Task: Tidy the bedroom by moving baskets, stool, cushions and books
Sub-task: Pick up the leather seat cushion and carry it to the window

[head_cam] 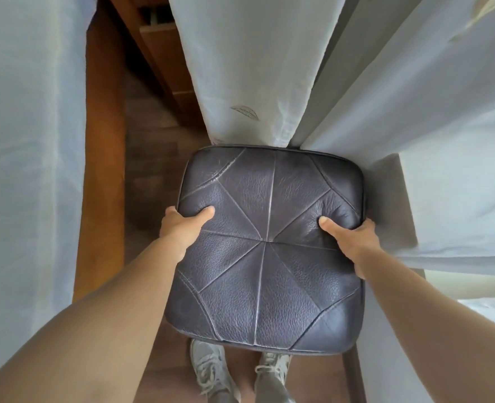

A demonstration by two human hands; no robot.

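In the middle of the view, held up above the wooden floor [153,158], is the stool [269,245], seen from straight over its dark padded leather seat, a rounded square with stitched seams running out from the centre. Both hands carry it by the side edges: the left hand [182,225] grips the edge at about nine o'clock and the right hand [354,242] the edge at about three o'clock, each thumb pressed into the top of the cushion so that the leather dimples, the other fingers curled under the rim and hidden from the camera. The two hands sit level with each other, a little toward the far half of the seat, so neither is clearly the nearer; the seat has no long axis to speak of, being about as wide as deep. Whether the legs hang clear of the floor cannot be seen, as the seat covers them. At six o'clock, below the near edge, a pair of grey laced shoes [211,370] shows on the floor. The far edge at twelve o'clock touches or nearly touches a pale curtain [249,68], with more pale cloth close by at two to three o'clock. At nine o'clock lies a bed in a light sheet [22,141] with a wooden frame [103,170], leaving a narrow aisle. The coming move looks like a carry along this aisle, which the stool nearly fills.
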